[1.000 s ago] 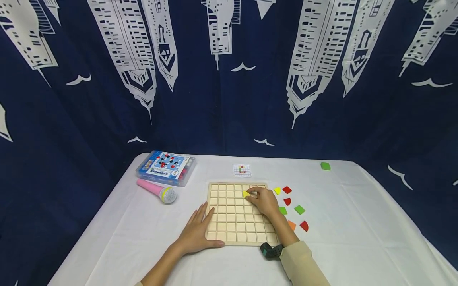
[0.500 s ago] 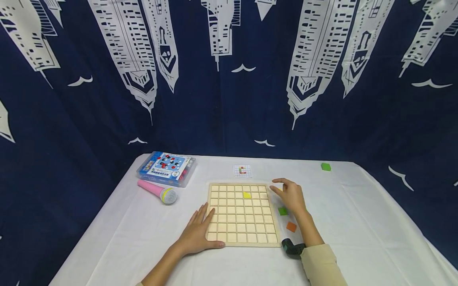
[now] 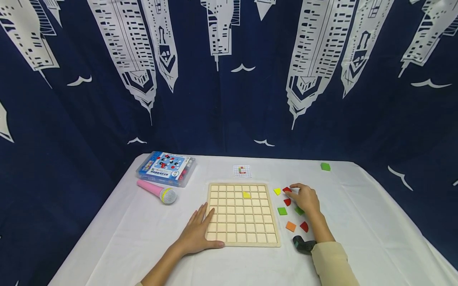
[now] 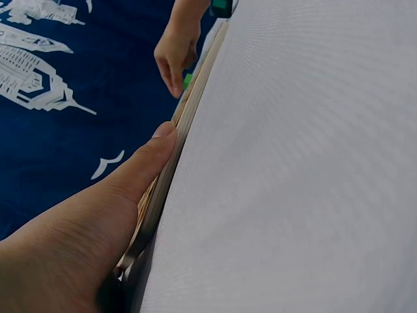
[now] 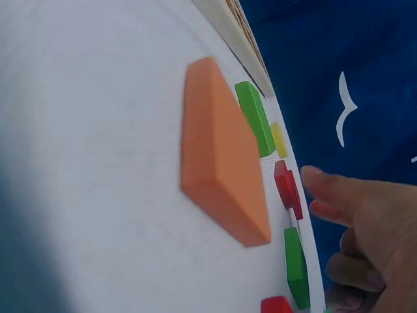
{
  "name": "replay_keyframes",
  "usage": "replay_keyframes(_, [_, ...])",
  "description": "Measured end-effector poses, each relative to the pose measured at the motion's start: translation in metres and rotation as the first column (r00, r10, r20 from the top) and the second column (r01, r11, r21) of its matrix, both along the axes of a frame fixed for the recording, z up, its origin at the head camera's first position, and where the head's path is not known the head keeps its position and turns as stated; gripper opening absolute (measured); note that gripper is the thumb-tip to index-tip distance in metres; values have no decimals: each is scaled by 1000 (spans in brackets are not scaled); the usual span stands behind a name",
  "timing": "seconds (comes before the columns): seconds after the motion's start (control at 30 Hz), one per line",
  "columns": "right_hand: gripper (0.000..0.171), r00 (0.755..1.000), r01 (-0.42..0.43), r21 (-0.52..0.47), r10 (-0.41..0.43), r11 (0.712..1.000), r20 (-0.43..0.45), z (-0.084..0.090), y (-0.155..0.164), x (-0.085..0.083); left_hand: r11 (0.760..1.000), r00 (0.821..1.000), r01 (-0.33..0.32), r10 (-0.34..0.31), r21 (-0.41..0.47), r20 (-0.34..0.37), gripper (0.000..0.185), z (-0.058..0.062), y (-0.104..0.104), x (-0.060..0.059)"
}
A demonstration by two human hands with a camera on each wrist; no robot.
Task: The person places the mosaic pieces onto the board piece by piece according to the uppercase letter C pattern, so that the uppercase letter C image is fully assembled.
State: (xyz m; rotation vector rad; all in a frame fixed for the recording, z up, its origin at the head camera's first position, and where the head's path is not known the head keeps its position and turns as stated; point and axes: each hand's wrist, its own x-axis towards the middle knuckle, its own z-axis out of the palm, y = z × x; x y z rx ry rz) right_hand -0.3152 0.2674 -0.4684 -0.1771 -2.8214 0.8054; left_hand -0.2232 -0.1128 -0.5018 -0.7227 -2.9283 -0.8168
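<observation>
One wooden grid board (image 3: 242,214) is sitting mid-table, with a yellow piece (image 3: 246,195) lying in a cell toward 12 o'clock. Left hand (image 3: 198,233) is pressing flat, fingers relaxed, at the board's 8 o'clock corner. Right hand (image 3: 306,198) is hovering at 3 o'clock, fingertips touching a red piece (image 3: 286,190), gripping nothing.

The head view looks forward and down from above the near edge of the desk (image 3: 358,206), taking in the whole wooden grid board (image 3: 242,213), the loose coloured pieces and the dark curtain behind. The left wrist view sits very low and close, skimming the cloth along the board's edge (image 4: 189,111) past the left hand (image 4: 85,228). The right wrist view lies equally low, sharing the orange piece (image 5: 221,153) and the board's corner (image 5: 238,32) with the head view.
</observation>
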Motion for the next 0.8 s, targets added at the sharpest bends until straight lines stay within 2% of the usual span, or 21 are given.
replay_keyframes(0.27, [38, 995, 87, 7, -87, 996, 51, -12, 6, -6, 1000, 1000, -4, 4, -5, -8, 114, 1, 0, 0])
replay_keyframes(0.57, [35, 999, 32, -7, -32, 999, 17, -15, 7, -8, 1000, 1000, 0, 0, 8, -5, 114, 2, 1, 1])
replay_keyframes(0.8, [33, 995, -41, -34, 38, 999, -90, 6, -8, -2, 1000, 1000, -2, 2, 4, -5, 114, 0, 1, 0])
